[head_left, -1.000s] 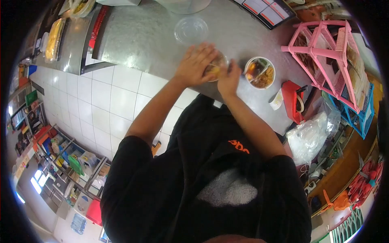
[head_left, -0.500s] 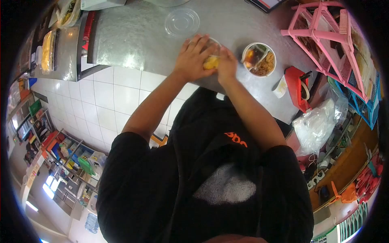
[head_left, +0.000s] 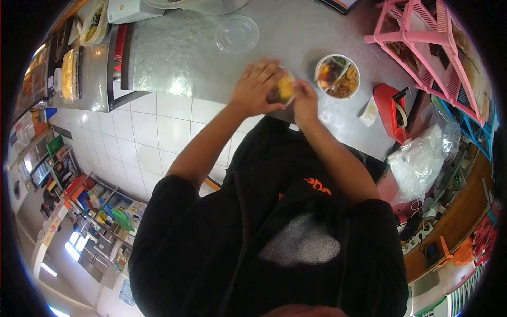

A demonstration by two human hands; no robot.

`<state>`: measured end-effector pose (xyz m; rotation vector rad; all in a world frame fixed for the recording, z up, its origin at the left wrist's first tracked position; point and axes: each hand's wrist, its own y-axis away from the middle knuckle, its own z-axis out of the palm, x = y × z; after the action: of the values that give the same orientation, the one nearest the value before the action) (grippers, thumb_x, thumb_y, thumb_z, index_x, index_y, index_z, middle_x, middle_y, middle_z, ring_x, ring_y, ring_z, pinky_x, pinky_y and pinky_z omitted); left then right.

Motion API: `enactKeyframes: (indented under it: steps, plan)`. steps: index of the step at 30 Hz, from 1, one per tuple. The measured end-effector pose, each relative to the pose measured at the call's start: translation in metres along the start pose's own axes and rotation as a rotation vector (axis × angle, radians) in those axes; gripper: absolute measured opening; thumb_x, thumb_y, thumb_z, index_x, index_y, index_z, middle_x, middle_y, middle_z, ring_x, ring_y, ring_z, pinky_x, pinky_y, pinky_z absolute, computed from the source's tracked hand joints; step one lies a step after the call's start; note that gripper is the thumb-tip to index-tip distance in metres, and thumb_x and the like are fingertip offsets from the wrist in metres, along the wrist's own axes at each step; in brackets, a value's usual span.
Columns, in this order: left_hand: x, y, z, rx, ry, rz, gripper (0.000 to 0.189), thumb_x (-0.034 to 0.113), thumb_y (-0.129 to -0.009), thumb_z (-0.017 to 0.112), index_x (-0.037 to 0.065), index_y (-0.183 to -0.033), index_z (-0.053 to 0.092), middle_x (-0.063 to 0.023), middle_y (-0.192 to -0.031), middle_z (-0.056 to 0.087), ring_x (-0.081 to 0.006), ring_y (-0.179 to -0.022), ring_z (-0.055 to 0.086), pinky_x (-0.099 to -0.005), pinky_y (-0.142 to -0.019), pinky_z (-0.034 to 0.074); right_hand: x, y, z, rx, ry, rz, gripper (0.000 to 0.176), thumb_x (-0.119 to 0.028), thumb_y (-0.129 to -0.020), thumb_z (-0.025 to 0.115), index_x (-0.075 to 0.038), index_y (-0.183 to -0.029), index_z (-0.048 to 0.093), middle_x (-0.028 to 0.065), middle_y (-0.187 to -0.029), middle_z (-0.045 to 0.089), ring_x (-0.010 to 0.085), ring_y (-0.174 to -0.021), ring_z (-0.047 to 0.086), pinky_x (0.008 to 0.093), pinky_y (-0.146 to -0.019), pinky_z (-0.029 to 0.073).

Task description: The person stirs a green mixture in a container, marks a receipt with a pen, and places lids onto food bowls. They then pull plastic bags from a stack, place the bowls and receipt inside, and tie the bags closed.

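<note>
A round food bowl [head_left: 285, 87] with yellow food in it stands at the near edge of the metal counter, between my hands. My left hand [head_left: 257, 90] spans its left side, thumb on the near side and fingers over the far rim, gripping it. At its right rim, my right hand [head_left: 305, 103] has its fingers bent and pinched. A clear cover seems to lie over this bowl, though my left hand hides part of it. Just to the right stands a second white bowl [head_left: 358, 79] with brown food and a divided clear insert holding sauce and greens.
A clear round lid [head_left: 237, 34] lies farther back on the metal counter [head_left: 174, 58]. On the right are a red tape dispenser [head_left: 387, 113], a pink rack [head_left: 430, 37] and plastic bags [head_left: 417, 166]. A white appliance [head_left: 129, 9] sits back left.
My right hand has shifted right and nearer me along the bowl's rim. My left hand has slid a little, and more of the yellow food now shows. The camera view has tilted slightly.
</note>
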<state>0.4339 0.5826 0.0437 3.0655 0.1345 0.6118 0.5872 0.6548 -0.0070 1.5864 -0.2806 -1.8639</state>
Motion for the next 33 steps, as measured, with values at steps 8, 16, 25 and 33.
enactKeyframes:
  steps: [8, 16, 25, 33]
  plan:
    - [0.005, -0.007, 0.005, -0.016, 0.004, -0.031, 0.09, 0.059, -0.063, 0.074, 0.027, -0.141, 0.043, -0.0108, -0.148, 0.034, -0.0356, -0.134, 0.034, -0.0539, -0.106, 0.033, -0.004, -0.009, -0.002, -0.106, -0.358, 0.18, 0.017, -0.012, -0.093, 0.062, 0.0, -0.104, 0.06, 0.0051, -0.098, 0.062, 0.0132, -0.088, 0.06, 0.0276, -0.078, 0.05]
    - [0.053, 0.007, 0.004, -0.056, 0.064, -0.477, 0.099, 0.062, -0.063, 0.074, 0.021, -0.145, 0.038, -0.0149, -0.148, 0.034, -0.0404, -0.133, 0.034, -0.0572, -0.103, 0.035, 0.009, 0.006, -0.035, -0.001, 0.243, 0.13, 0.022, -0.016, -0.092, 0.065, -0.002, -0.106, 0.056, 0.0045, -0.092, 0.061, 0.0131, -0.08, 0.06, 0.0288, -0.071, 0.053]
    - [0.01, 0.006, 0.019, 0.03, 0.095, 0.039, 0.101, 0.066, -0.062, 0.072, 0.017, -0.144, 0.039, -0.01, -0.152, 0.032, -0.0323, -0.14, 0.031, -0.056, -0.11, 0.026, -0.009, 0.03, -0.037, -0.099, 0.009, 0.259, 0.021, -0.009, -0.091, 0.064, -0.004, -0.107, 0.05, 0.0044, -0.085, 0.058, 0.013, -0.073, 0.061, 0.0285, -0.062, 0.057]
    - [0.008, 0.008, 0.016, 0.112, 0.152, 0.03, 0.088, 0.063, -0.067, 0.07, 0.015, -0.137, 0.047, -0.0124, -0.145, 0.04, -0.0355, -0.135, 0.035, -0.0592, -0.108, 0.024, -0.014, 0.03, -0.036, -0.138, 0.008, 0.308, 0.025, -0.011, -0.092, 0.062, -0.004, -0.11, 0.046, 0.0069, -0.097, 0.058, 0.0167, -0.08, 0.063, 0.0348, -0.069, 0.06]
